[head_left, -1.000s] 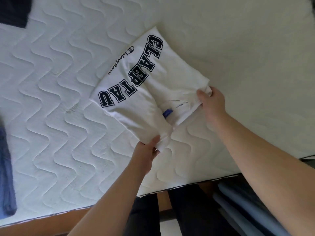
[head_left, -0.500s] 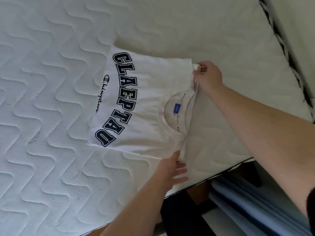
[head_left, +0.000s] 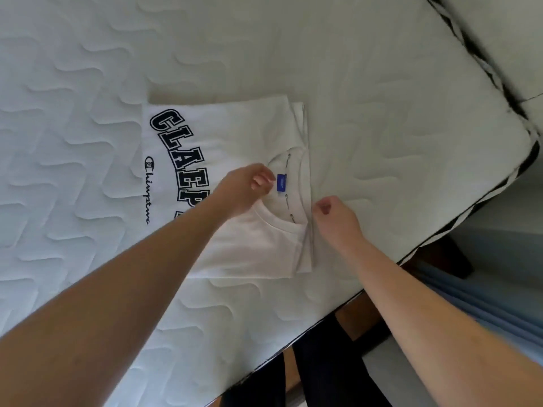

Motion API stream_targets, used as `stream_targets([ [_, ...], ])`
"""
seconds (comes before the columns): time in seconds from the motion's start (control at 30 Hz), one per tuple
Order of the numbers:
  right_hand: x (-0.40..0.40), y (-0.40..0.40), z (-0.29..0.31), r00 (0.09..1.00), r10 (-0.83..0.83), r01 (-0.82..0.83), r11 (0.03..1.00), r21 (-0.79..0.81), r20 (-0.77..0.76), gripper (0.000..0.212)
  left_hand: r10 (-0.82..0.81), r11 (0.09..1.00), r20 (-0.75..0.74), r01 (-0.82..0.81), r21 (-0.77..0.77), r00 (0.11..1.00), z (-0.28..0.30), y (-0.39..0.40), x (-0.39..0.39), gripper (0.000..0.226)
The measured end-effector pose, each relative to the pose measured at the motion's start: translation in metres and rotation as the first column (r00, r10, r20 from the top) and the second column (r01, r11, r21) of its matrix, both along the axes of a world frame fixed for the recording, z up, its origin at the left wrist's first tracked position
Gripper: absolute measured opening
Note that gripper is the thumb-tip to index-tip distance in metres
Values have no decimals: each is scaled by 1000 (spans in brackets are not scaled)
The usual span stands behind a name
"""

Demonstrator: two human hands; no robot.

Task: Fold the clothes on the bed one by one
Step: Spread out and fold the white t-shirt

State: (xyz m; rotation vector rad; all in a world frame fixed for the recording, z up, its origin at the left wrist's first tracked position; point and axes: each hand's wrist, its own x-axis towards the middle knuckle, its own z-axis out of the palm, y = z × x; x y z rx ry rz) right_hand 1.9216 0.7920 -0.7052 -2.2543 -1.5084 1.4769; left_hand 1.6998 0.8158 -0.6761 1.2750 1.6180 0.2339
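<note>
Both hands have let go of the shirt's edges since half a second ago and come in toward its collar. A folded white T-shirt (head_left: pixel 235 136) with dark block lettering lies flat on the quilted mattress (head_left: pixel 382 98), near its front edge. Over the shirt, just left of the blue neck label (head_left: pixel 281 182), the left hand (head_left: pixel 244 188) hovers with fingers curled, holding nothing visible. Just right of the collar, the right hand (head_left: pixel 338 218) sits loosely curled, empty.
</note>
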Motion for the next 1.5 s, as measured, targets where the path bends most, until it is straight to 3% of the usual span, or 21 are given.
stream_targets([
  [0.1, -2, -21, 6, 997, -68, 66, 995, -74, -22, 29, -245, 938, -202, 284, 196, 948, -12, 45, 3, 28],
  [0.17, -3, -31, 9, 994, -111, 108, 984, -144, -9, 44, -352, 869, -357, 444, 218, 865, -21, 72, 8, 45],
  [0.27, -7, -46, 10, 987, -26, 57, 978, -199, 156, 59, -409, 815, -501, 553, 175, 762, -32, 106, 13, 75],
  [0.37, -17, -59, 15, 966, 12, 54, 967, -248, 257, 65, -392, 840, -560, 532, 105, 730, -39, 135, 12, 86],
  [0.5, -27, -72, 13, 969, -54, 127, 946, -297, 242, 60, -267, 929, -601, 367, 47, 753, -40, 160, 10, 97],
  [0.6, -30, -75, 10, 951, -279, 305, 919, -248, 136, 29, -281, 951, -578, 304, -59, 766, -38, 173, 10, 80],
  [0.67, -32, -80, 7, 903, -426, 426, 873, -238, 53, 23, -331, 938, -540, 334, -95, 774, -34, 177, 10, 59],
  [0.73, -36, -86, 7, 785, -618, 587, 764, -268, -41, 27, -357, 923, -512, 379, -65, 781, -30, 176, 10, 40],
  [0.83, -42, -98, 7, 487, -855, 767, 517, -380, -178, 34, -408, 896, -436, 444, -22, 802, -25, 171, 6, 32],
  [0.93, -49, -111, 10, 126, -951, 813, 261, -520, -281, 43, -491, 859, -375, 509, -59, 786, -19, 169, -5, 40],
  [1.0, -58, -122, 12, 2, -948, 784, 198, -588, -317, 42, -551, 822, -377, 563, -92, 744, -14, 168, -12, 53],
  [1.1, -75, -137, 14, 46, -948, 741, 244, -626, -315, 32, -587, 785, -444, 610, -106, 677, -16, 165, -20, 47],
  [1.2, -84, -137, 10, 6, -940, 761, 225, -608, -341, 28, -564, 795, -467, 602, -83, 681, -21, 159, -22, 29],
  [1.33, -95, -136, 2, 93, -950, 832, 239, -501, -298, 21, -528, 810, -446, 587, -6, 723, -25, 144, -18, 27],
  [1.43, -103, -136, 0, 178, -943, 886, 278, -370, -283, 12, -475, 847, -363, 528, 58, 802, -25, 130, -23, 22],
  [1.5, -107, -132, 2, 177, -928, 895, 290, -338, -327, 21, -449, 867, -312, 493, 74, 837, -21, 119, -30, 18],
])
